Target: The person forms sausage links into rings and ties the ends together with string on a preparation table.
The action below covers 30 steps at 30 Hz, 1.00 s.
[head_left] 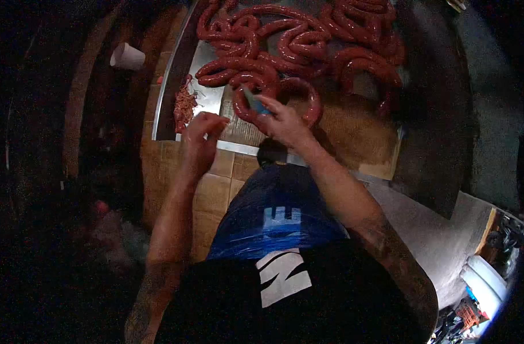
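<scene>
Long coils of glossy dark-red sausage are heaped over the metal table. At the near edge, my right hand is closed around a small knife with a blue handle. Its blade points up and left, over the nearest sausage loop. To the left, my left hand has its fingers pinched together; whatever may be between them is too small to make out. Close by it at the table's left side lies a small pile of stringy reddish scraps.
A raised metal rim runs along the table's left side. Beyond it on the left is a white cup-like container. Tiled floor shows below the near edge. At lower right are a white tub and an orange basket.
</scene>
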Tool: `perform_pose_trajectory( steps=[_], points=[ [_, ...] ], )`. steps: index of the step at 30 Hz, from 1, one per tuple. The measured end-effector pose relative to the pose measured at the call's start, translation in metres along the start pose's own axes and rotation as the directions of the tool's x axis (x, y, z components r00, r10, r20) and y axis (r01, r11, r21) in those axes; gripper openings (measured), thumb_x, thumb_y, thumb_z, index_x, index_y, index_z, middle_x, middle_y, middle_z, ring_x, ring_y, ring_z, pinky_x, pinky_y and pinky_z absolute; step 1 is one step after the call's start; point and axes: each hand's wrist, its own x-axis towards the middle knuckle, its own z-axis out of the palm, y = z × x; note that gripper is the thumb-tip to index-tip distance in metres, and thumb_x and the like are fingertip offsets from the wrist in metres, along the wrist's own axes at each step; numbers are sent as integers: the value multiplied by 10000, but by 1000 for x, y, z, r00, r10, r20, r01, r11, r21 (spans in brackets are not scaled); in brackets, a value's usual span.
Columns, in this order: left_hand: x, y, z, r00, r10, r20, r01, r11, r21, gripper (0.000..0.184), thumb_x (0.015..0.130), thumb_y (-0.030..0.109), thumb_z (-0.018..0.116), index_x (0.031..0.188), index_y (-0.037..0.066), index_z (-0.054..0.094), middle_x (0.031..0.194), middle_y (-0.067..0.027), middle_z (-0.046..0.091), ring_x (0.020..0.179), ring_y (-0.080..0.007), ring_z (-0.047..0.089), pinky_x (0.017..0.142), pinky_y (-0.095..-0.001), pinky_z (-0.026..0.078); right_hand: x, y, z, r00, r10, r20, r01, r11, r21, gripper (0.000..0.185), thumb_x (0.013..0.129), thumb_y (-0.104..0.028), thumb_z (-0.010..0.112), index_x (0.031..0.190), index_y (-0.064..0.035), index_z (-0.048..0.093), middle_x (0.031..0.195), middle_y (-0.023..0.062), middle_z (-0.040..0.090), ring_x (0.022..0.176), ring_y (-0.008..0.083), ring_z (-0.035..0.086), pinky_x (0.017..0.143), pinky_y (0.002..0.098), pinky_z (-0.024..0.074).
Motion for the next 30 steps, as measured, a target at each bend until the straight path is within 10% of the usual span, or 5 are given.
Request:
perform_pose_trajectory(
  steps=[6, 9, 15, 21, 30],
  points=[
    [-15, -312, -29, 647, -729, 223, 606, 670, 429, 351, 790, 265, 605, 1012, -8, 610, 999, -222, 634, 898, -363, 628, 797, -437, 498, -100, 89, -69, 961, 256, -108, -241, 961, 136, 485, 933, -208, 540, 1375, -70, 394, 1129, 99, 602, 923, 144, 579, 632, 282, 500],
    [19, -212, -54, 723, -599, 344, 151, 623, 768, 338, 764, 327, 601, 883, 16, 659, 915, -229, 649, 863, -383, 635, 795, -468, 497, -165, 71, -99, 867, 475, -153, -417, 858, 299, 520, 929, -188, 541, 1393, -46, 354, 1057, 114, 614, 811, 137, 598, 537, 272, 480],
    [97, -99, 61, 946, -260, 196, 206, 944, 259, 500, 875, 438, 534, 1160, 27, 557, 989, -234, 641, 964, -386, 612, 830, -458, 479, -224, 50, -106, 726, 586, -361, -327, 755, 568, 576, 894, -120, 516, 1431, -122, 309, 776, 87, 597, 496, 147, 527, 422, 280, 431],
    [137, -38, 162, 905, -316, 284, 98, 805, 585, 619, 854, 342, 598, 1337, 51, 343, 1152, -258, 571, 1049, -429, 565, 867, -458, 459, -182, 16, -96, 828, 540, -150, -395, 752, 527, 621, 858, -97, 489, 1445, -160, 298, 628, 60, 533, 463, 125, 488, 386, 262, 408],
    [162, -38, 75, 668, -280, 690, 742, 173, -648, 318, 916, 198, 476, 1168, 13, 534, 1062, -145, 627, 896, -278, 642, 754, -404, 565, -78, -21, -53, 956, 249, 157, -292, 868, 402, 668, 833, -111, 492, 1459, -191, 272, 714, 62, 538, 525, 117, 498, 436, 250, 433]
  ],
)
